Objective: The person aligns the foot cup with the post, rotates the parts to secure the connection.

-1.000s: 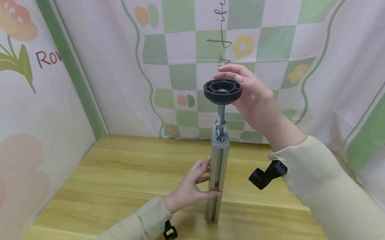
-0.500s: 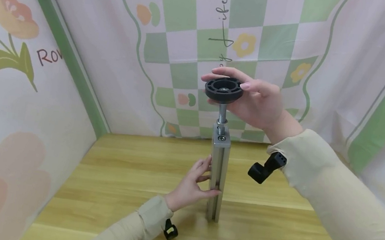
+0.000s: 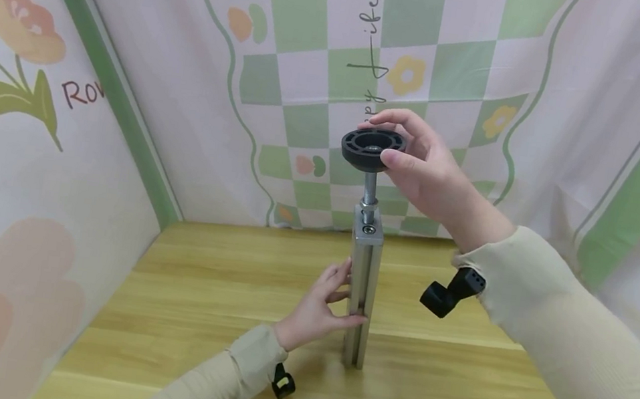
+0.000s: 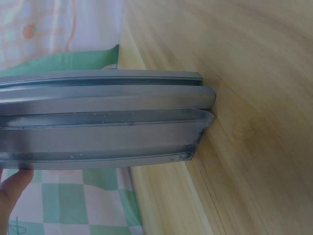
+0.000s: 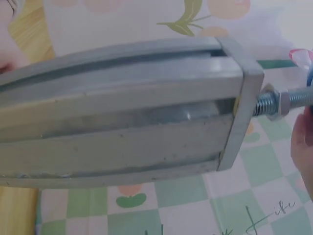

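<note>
A slotted aluminium profile (image 3: 361, 299) stands upright on the table, capped by a metal end plate (image 5: 244, 103). From that plate rises a threaded rod (image 3: 370, 186) carrying a hex nut (image 5: 282, 102). At the top sits a black round levelling foot (image 3: 356, 156), its hollow side facing up. My right hand (image 3: 432, 174) holds the foot's rim, thumb at the near right and fingers curled behind. Lower down, my left hand (image 3: 311, 313) grips the profile from the left, its thumb across the near face. The profile's lower end (image 4: 195, 127) meets the wood.
The wooden tabletop (image 3: 214, 266) spreads around the profile. Behind it hangs a checked green and white curtain (image 3: 299, 79), and a floral curtain (image 3: 3, 164) runs along the left. Black wrist mounts (image 3: 450, 294) stick out beneath the sleeves.
My right hand spread its fingers around the foot's far side, then drew them back right while its thumb swung toward the near rim. The left hand and profile have stayed in place.
</note>
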